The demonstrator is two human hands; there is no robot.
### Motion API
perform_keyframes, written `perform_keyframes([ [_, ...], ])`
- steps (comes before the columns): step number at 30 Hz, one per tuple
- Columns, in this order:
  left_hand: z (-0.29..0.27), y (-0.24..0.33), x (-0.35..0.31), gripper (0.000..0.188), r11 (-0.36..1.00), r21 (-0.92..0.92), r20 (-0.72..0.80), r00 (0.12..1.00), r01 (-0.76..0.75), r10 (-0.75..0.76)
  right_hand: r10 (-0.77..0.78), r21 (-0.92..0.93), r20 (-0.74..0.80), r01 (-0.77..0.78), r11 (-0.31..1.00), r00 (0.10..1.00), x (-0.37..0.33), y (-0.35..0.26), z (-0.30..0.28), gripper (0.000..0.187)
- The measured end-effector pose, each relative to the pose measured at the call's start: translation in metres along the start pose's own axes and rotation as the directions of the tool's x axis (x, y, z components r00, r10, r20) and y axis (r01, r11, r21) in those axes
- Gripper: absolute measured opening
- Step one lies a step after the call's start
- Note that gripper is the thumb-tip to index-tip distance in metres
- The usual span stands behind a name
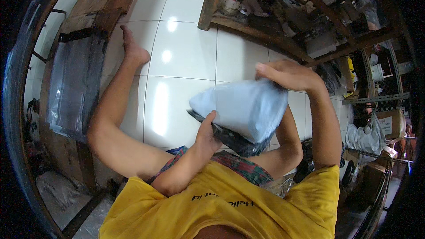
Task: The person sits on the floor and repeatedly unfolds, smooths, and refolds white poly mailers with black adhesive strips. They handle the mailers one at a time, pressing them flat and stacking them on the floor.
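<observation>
A stuffed light grey plastic mailer bag (pixel 241 108) with a black inner lining rests over my lap. My left hand (pixel 207 132) grips its near left edge, thumb on top at the dark opening. My right hand (pixel 290 74) presses down on the far top corner of the bag, fingers curled over it. I sit on the floor in a yellow shirt, with my left leg (pixel 117 106) stretched out over the white tiles.
A stack of clear plastic bags (pixel 73 93) lies on a wooden board at the left. A low wooden shelf (pixel 265 17) with clutter stands at the back. Cardboard boxes (pixel 392 124), a metal rack and packed bags crowd the right side.
</observation>
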State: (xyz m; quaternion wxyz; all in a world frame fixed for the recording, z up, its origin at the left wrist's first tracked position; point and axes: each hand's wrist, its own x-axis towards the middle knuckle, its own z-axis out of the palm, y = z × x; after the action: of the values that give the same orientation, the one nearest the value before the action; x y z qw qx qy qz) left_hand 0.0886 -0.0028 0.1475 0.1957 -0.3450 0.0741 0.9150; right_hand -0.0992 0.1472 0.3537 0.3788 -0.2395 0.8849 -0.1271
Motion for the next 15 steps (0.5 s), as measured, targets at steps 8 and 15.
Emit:
perform_keyframes([
  [8,-0.022,0.081,0.040,0.064,0.553,0.765,0.195,0.936,-0.332,0.293,0.155,0.615,-0.145,-0.034,0.788,0.977,-0.005,0.077,0.184,0.090],
  [15,-0.074,0.146,0.112,0.061,0.412,0.898,0.087,0.980,-0.155,0.178,0.261,0.372,-0.248,-0.158,0.915,0.933,0.102,0.056,0.306,0.106],
])
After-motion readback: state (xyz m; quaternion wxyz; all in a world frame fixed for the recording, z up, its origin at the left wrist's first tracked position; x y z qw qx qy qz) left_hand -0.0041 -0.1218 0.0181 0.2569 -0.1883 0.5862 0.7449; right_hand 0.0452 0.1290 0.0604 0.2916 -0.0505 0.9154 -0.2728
